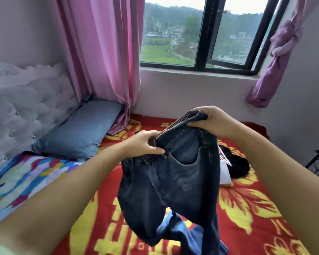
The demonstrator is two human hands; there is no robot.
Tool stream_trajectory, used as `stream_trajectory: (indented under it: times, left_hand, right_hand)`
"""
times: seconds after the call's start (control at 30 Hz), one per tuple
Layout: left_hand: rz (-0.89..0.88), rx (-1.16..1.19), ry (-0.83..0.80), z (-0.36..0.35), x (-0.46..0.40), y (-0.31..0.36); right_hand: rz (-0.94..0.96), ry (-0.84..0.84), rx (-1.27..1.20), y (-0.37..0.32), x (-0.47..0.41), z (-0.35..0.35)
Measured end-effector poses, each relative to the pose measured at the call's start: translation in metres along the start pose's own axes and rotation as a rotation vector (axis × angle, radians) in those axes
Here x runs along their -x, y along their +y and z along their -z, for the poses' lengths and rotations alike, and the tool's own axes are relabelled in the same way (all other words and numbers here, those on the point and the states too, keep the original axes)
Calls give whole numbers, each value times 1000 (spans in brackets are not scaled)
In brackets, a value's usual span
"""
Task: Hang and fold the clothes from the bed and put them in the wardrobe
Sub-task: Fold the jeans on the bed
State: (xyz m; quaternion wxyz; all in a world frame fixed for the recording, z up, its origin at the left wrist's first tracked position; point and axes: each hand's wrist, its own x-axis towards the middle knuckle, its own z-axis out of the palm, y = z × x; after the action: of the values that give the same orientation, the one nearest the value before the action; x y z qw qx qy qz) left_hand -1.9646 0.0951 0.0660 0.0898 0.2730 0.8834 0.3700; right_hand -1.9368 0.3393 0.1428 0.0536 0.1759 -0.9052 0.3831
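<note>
A pair of dark blue jeans hangs above the bed, held up by its waistband. My left hand pinches the waistband at its near left end, thumb on top. My right hand grips the bunched waistband higher and further right. The legs droop down toward the red and yellow blanket. A lighter blue garment lies on the blanket under the jeans. A black garment and a white piece lie on the bed to the right, partly hidden by the jeans.
A blue pillow lies against the tufted grey headboard. A multicoloured quilt covers the bed's left side. Pink curtains hang left of the window; a knotted purple curtain hangs on the right.
</note>
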Motion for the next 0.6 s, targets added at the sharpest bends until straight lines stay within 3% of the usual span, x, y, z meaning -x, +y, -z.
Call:
stream_trajectory:
  times: [0.17, 0.33, 0.47, 0.6]
  left_hand:
    - [137, -133, -97, -20, 9, -30]
    - [292, -93, -254, -37, 9, -51]
    - [273, -44, -282, -22, 12, -38]
    - [239, -40, -196, 6, 15, -23]
  right_hand:
    - [-32, 29, -94, -3, 4, 13]
    - [-60, -14, -120, -3, 16, 37]
    - [-156, -26, -96, 23, 26, 54]
    - [-270, 27, -142, 53, 33, 58]
